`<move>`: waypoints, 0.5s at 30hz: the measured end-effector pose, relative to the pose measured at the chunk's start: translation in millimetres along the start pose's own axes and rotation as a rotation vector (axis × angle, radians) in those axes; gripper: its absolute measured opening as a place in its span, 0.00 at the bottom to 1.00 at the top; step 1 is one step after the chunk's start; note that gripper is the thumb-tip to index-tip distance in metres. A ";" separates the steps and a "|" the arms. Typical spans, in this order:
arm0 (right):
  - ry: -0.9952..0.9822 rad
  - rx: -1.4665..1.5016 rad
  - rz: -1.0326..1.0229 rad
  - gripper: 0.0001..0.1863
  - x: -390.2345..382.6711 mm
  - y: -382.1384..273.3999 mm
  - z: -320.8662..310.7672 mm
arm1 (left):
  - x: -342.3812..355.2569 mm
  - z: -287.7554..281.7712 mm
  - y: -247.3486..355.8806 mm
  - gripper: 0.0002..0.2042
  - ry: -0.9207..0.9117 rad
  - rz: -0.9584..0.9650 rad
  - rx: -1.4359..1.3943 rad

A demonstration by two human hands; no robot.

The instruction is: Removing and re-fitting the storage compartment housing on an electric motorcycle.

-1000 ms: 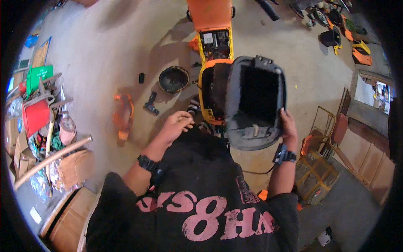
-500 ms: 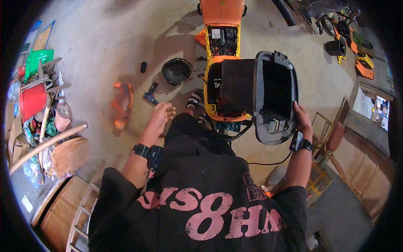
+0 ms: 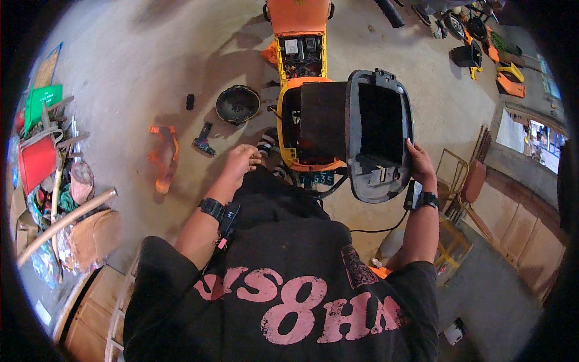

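A black plastic under-seat storage bucket (image 3: pixel 375 192) is tipped on its side, its open mouth facing right. My right hand (image 3: pixel 421 164) grips the right edge of its rim. The bucket's dark body reaches left over the open rear of an orange and yellow scooter (image 3: pixel 309 166). My left hand (image 3: pixel 243 160) hovers left of the scooter, above my knee, with its fingers curled together. Whether anything small sits in those fingers is hidden. A cordless drill (image 3: pixel 204 141) lies on the floor just beyond that hand.
Left of the scooter lie a round black basin (image 3: pixel 237 104), an orange body panel (image 3: pixel 163 158) and a small black object (image 3: pixel 190 101). A wooden pole (image 3: pixel 72 223) and piled goods fill the far left. Chairs (image 3: pixel 472 181) and a black bin (image 3: pixel 465 56) stand at right.
The whole view has shifted slightly, so the scene sits further left. My left hand has moved right, closer to the scooter. My right hand keeps its grip on the bucket.
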State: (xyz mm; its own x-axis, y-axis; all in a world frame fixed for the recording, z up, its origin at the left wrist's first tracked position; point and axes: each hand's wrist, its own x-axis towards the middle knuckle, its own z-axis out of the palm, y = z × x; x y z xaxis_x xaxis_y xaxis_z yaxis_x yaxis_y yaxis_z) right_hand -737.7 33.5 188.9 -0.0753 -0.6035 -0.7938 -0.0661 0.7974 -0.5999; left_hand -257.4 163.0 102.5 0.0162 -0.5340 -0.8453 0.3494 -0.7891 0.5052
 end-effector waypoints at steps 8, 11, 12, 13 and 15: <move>0.057 -0.096 -0.001 0.23 -2.2 10.4 7.2 | 28.8 -29.3 -15.8 0.07 0.092 -0.045 0.006; 0.148 -0.268 -0.084 0.26 -4.1 28.9 5.8 | 56.9 -46.2 -36.3 0.07 0.115 -0.091 0.122; 0.187 -0.272 -0.082 0.26 -7.5 32.7 7.6 | 66.9 -49.7 -41.7 0.08 0.132 -0.112 0.183; 0.218 -0.274 -0.078 0.26 -13.4 34.9 22.9 | 75.2 -56.5 -48.8 0.09 0.157 -0.135 0.243; 0.245 -0.271 -0.071 0.30 -25.3 33.4 51.1 | 102.7 -69.5 -55.0 0.15 0.059 -0.120 0.603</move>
State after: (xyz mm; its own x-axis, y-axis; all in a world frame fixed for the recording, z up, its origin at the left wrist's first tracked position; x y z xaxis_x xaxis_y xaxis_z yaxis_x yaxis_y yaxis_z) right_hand -687.1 75.8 183.9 -0.2951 -0.6669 -0.6842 -0.3384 0.7426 -0.5779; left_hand -209.8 172.7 -24.2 0.0670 -0.4272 -0.9017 -0.2392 -0.8843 0.4011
